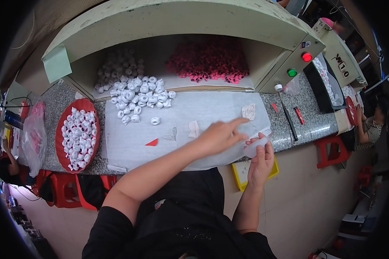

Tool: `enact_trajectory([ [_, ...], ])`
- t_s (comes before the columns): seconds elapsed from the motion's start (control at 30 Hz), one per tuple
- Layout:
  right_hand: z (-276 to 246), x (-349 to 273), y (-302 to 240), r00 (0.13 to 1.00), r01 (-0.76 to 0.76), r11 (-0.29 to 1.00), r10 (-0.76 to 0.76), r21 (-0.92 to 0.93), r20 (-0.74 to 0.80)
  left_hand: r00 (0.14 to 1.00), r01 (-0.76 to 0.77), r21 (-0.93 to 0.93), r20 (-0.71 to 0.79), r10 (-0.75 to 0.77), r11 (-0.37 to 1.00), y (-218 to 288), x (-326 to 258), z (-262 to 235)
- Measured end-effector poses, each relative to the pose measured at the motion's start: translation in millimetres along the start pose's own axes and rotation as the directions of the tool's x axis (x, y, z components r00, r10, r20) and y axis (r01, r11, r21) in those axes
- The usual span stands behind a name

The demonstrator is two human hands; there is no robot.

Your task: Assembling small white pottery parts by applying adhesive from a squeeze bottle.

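Note:
My left hand (220,137) reaches across the white paper sheet (138,149), index finger stretched out, holding nothing that I can see. Its fingertip is close to a crumpled whitish tissue (248,111). At the sheet's front right edge, my right hand (261,162) has its fingers closed round a translucent whitish piece, perhaps a small soft bottle (251,150). Small white round parts (140,93) are heaped at the back left of the sheet, one (155,121) apart from the heap. A red triangular scrap (151,142) and pale scraps (194,129) lie near my left forearm.
A pale green machine housing (181,19) arches over the back, with pink-red parts (207,60) inside. A red basket (60,142) of white parts stands left. Tweezers (289,122) and a red marker (299,115) lie right. Below the edge is a yellow tray (237,176). Another person (371,129) sits far right.

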State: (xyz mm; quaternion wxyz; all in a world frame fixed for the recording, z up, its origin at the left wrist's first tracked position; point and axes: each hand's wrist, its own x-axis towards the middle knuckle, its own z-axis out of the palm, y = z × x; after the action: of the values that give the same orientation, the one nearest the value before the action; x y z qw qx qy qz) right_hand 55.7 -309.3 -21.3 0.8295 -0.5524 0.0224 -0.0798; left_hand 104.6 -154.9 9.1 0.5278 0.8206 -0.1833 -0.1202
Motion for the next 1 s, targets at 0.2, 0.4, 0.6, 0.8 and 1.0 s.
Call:
enact_trajectory([
  [0.2, 19, 2, -9, 0.998, 0.057, 0.989, -0.058, -0.134, -0.004, 0.792, -0.088, 0.591, -0.447, 0.416, 0.802, -50, 89, 19],
  [0.4, 27, 11, 11, 0.99, 0.138, 0.937, -0.125, -0.32, 0.058, 0.961, 0.063, -0.198, -0.253, -0.113, 0.978, -18, 45, 4],
  [0.6, 38, 3, 14, 0.958, 0.288, 0.801, -0.243, -0.525, 0.155, 0.987, -0.095, -0.827, -0.151, -0.057, 0.554, -23, 9, 6],
  [0.8, 48, -14, 4, 0.884, 0.459, 0.736, -0.326, -0.498, 0.334, 0.965, -0.178, -0.866, -0.247, -0.09, 0.467, -9, -11, 1],
  [1.0, 47, -10, 2, 0.88, 0.475, 0.666, -0.36, -0.576, 0.309, 0.865, -0.298, -0.725, -0.48, -0.145, 0.621, 1, -2, 5],
])
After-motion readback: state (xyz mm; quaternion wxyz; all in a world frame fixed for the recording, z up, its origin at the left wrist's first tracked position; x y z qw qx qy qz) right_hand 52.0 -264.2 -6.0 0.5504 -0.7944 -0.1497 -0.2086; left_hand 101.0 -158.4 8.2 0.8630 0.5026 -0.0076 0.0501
